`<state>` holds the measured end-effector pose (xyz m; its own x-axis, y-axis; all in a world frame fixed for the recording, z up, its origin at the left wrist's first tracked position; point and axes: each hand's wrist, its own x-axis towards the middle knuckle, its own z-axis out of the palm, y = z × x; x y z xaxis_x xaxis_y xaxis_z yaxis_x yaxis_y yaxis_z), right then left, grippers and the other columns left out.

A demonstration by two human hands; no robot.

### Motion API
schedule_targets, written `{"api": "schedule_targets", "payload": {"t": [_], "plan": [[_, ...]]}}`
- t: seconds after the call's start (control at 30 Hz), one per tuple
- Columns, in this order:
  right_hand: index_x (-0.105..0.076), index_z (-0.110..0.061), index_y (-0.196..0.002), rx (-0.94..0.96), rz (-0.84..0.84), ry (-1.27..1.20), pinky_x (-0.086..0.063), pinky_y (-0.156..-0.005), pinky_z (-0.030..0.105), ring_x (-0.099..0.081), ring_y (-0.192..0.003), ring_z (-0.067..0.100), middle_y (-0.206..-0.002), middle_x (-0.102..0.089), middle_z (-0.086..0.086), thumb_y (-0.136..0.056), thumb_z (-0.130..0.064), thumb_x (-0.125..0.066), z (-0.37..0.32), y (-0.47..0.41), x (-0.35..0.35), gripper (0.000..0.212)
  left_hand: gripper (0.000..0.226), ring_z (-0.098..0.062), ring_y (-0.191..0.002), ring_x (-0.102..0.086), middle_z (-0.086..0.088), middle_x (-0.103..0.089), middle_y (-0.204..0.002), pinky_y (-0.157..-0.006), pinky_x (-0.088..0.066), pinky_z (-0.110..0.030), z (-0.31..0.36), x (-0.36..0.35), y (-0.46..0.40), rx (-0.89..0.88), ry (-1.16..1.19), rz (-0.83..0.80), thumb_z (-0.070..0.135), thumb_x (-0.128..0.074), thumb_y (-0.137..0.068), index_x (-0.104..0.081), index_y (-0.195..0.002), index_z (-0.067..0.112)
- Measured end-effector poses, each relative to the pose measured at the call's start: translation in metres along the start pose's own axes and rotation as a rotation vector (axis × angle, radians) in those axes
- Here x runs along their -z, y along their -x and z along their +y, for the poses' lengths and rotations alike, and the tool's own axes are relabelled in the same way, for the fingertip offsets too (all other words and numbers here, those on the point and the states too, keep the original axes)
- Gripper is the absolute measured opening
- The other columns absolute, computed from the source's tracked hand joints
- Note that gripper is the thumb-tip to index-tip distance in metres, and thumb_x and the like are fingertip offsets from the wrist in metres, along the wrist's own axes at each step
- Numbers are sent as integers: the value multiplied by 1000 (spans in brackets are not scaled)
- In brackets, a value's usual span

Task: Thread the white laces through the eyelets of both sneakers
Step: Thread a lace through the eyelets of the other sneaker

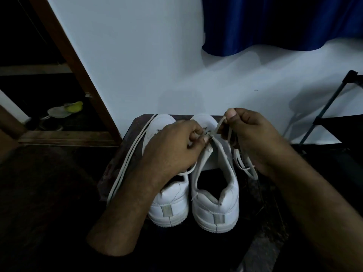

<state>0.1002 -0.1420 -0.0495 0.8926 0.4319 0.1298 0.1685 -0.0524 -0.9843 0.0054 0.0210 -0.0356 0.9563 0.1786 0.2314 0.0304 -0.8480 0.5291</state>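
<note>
Two white sneakers stand side by side on a small dark table (125, 152), heels toward me. My left hand (172, 146) lies across the left sneaker (169, 205) and pinches a lace at the front eyelets of the right sneaker (216, 203). Just above and to the right, my right hand (253, 138) pinches the same white lace (221, 124) between thumb and forefinger; loops of it hang under my palm beside the shoe. A second white lace (127, 160) lies loose and doubled along the left sneaker's outer side. The eyelets themselves are hidden by my fingers.
A white wall rises right behind the table. A blue curtain (279, 26) hangs at the upper right. A black metal rack (334, 114) stands at the right. At the left, a brown wooden door frame (78, 75) and another shoe (64, 110) on the dark floor.
</note>
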Motion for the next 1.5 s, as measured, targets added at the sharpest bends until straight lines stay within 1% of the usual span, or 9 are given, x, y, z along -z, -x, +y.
{"api": "schedule_targets", "payload": {"t": [0.23,0.37,0.53,0.67,0.8,0.9,1.13,1.37,1.5], "plan": [[-59,-2,-85,-49,82,-49,-43,-46,14,-58,-48,3,-66,-63,4,-107,-28,-45,-4,-1,-4,36,12,-17,-76,-59,11,-60,-71,-80,-43,-35,5,7,4,-8,-212,-82,35,-59,-99,-64,-95,25],[-56,-8,-78,-39,115,5,-46,-51,25,-52,-51,10,-61,-57,-1,-107,-30,-46,3,-4,-3,38,13,-19,-90,-62,7,-68,-77,-96,-40,-38,0,9,3,20,-300,124,34,-61,-98,-67,-88,26],[-54,-12,-79,60,183,477,-55,-68,49,-59,-68,31,-68,-59,5,-105,-41,-44,18,-11,7,41,10,-23,-100,-59,8,-65,-82,-95,-33,-36,1,11,2,83,-333,224,30,-63,-95,-68,-87,26],[-59,-15,-81,116,189,465,-46,-60,35,-57,-60,19,-64,-59,-2,-104,-40,-49,10,-10,4,35,8,-27,-89,-61,3,-68,-85,-85,-37,-39,-2,12,-1,39,-349,342,20,-65,-94,-65,-86,21],[-66,-13,-92,69,49,-35,-41,-55,27,-49,-53,13,-67,-60,1,-102,-30,-58,-13,0,-1,21,18,-12,-75,-64,7,-68,-76,-70,-50,-35,8,13,3,-45,5,427,31,-66,-97,-66,-82,20],[-66,-12,-96,73,-97,-277,-42,-57,27,-49,-58,15,-74,-61,3,-99,-26,-58,-29,10,-6,16,32,-1,-60,-65,5,-73,-70,-57,-48,-21,28,16,9,39,342,264,38,-60,-102,-73,-82,18],[-66,-10,-114,127,-209,-556,-53,-75,33,-61,-84,14,-113,-69,8,-100,-21,-49,-45,21,-3,25,21,-14,-101,-68,3,-73,-99,-100,-51,-51,45,7,15,143,628,-72,45,-50,-101,-56,-111,27],[-57,-12,-133,148,-226,-665,-56,-87,27,-66,-104,16,-136,-64,4,-102,-13,-44,-48,23,-6,33,52,-27,-92,-76,-3,-79,-95,-91,-56,-58,43,0,15,54,686,-269,35,-73,-89,-38,-127,28],[-63,-16,-127,85,-110,-645,-42,-58,22,-46,-63,9,-121,-70,-2,-105,-13,-45,-43,16,-5,28,30,-18,-73,-67,-5,-73,-75,-77,-55,-31,41,1,13,80,739,-116,20,-70,-97,-51,-120,20]]}}
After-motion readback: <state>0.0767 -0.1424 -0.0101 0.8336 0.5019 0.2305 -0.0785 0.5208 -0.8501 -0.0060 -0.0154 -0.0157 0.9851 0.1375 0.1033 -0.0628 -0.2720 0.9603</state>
